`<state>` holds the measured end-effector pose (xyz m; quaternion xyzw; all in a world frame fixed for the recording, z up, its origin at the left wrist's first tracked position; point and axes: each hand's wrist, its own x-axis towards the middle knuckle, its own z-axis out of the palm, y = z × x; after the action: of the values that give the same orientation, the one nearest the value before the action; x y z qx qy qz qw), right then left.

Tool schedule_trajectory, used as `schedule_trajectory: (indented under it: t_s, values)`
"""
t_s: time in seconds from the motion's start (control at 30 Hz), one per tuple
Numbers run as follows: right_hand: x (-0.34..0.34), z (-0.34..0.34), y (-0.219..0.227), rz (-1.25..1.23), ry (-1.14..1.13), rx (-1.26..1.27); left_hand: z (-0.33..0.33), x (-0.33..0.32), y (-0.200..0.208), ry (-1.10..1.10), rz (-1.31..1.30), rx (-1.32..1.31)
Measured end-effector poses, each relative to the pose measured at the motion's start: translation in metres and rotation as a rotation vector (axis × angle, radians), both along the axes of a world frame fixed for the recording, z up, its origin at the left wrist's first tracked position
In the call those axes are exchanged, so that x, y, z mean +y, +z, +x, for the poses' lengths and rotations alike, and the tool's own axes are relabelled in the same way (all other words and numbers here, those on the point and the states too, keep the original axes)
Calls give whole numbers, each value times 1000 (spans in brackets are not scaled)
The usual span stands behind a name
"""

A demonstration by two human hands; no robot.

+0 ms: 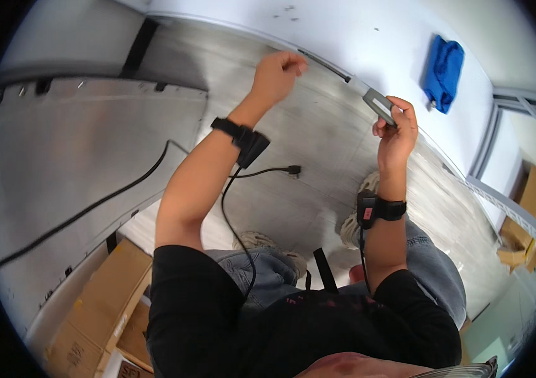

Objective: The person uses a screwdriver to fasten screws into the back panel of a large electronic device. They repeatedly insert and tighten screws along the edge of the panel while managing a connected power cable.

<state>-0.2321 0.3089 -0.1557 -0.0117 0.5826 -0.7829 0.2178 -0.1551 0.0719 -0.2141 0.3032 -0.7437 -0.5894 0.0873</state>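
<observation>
Right hand [400, 126] grips a grey device [374, 101] by its near end. Left hand [279, 75], left of the device, curls loosely; cannot tell whether it holds anything. Thin dark rod [325, 65] extends up-left of the device; blue bundle [444, 74] to its right.

From afar I see a short-sleeved black tee [293, 334], blue jeans [435, 264], pale shoes [350, 230] and black wrist straps [391, 210] (one boxy, pink-labelled) trailing black cables [254, 271].

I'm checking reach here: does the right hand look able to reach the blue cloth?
Probably yes: nothing visible stands between the right hand and the blue cloth on the white surface, though holding the grey handheld device may hinder grasping.
</observation>
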Motion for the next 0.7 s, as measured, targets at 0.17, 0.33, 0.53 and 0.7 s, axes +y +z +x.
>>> schedule_trajectory:
  t_s: [0.17, 0.33, 0.53, 0.7]
  values:
    - [-44, 34, 11, 102, 256, 39, 133, 4, 60, 116, 334, -76]
    - [-89, 89, 17, -6, 558, 52, 258, 8, 74, 615, 701, 125]
    - [-116, 149, 9, -42, 809, 10, 354, 28, 61, 903, 885, 428]
    - [-124, 186, 5, -28, 882, -47, 386, 43, 71, 1008, 897, 456]
